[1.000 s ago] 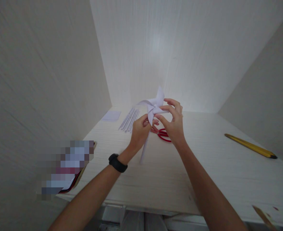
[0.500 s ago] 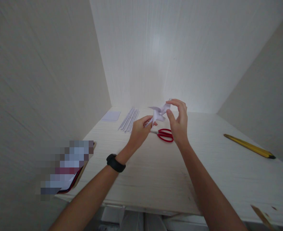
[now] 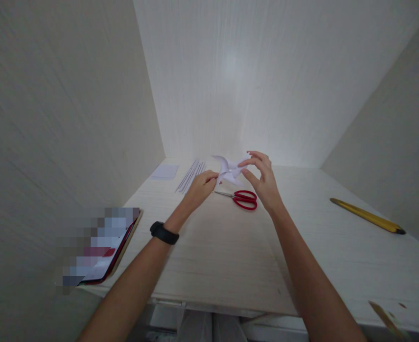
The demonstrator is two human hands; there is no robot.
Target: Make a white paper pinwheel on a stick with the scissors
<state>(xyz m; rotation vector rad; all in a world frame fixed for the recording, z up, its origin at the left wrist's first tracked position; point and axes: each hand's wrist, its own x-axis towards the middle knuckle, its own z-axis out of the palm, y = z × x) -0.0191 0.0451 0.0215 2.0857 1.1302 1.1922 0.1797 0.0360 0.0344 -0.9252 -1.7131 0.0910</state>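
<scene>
A white paper pinwheel (image 3: 229, 170) is held above the table between my two hands. My left hand (image 3: 202, 187), with a black band on its wrist, has its fingers closed on the left side of the pinwheel. What exactly the fingers grip behind the blades is hidden. My right hand (image 3: 262, 178) pinches the blade on the right with thumb and fingers. Below the pinwheel lie scissors (image 3: 245, 199) with red handles, their blades pointing left.
Several thin white paper sticks (image 3: 191, 176) lie behind my left hand. A stack of white paper squares (image 3: 165, 171) sits beside them at the back left. A yellow box cutter-like tool (image 3: 367, 216) lies at the right. A partly blurred tablet-like object (image 3: 116, 251) is at the left edge.
The pinwheel has turned to face me more and shifted slightly left. My left hand has moved a little left, and my right fingers have come in closer on the right blade.
</scene>
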